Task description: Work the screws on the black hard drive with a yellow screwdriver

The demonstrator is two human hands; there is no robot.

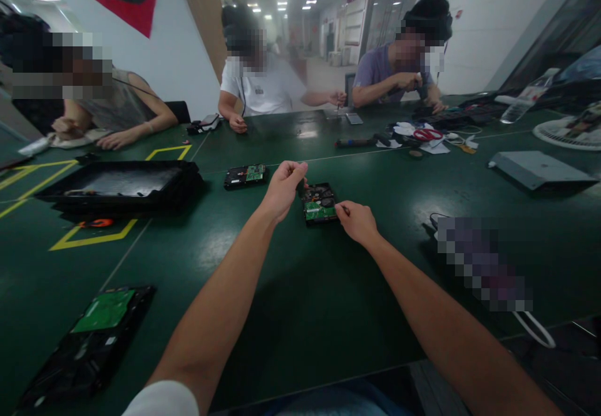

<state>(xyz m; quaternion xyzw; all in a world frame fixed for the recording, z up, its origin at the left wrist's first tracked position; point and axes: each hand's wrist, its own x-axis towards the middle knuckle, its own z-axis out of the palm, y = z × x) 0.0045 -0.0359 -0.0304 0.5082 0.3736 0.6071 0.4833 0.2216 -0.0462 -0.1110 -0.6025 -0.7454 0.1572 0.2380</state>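
A hard drive [320, 203] with a green circuit board lies on the dark green table in front of me. Over its upper left side is my left hand [282, 189], thumb and fingers pinched together; whatever they hold is too small to make out. My right hand [357, 220] is closed at the drive's right edge, fingertips touching or very near it. A small dark spot shows between those fingers, but I cannot tell what it is. Just left of my left hand lies a second hard drive [245, 176]. A third hard drive [89, 341] rests near the table's left front.
Black stacked trays [126, 184] stand at the left, beside yellow tape [98, 239]. A grey metal case [544, 170] and a blurred-out object [483, 262] with a white strap lie right. Red scissors [427, 134] and a plastic bottle [528, 99] are further back. Several people sit opposite.
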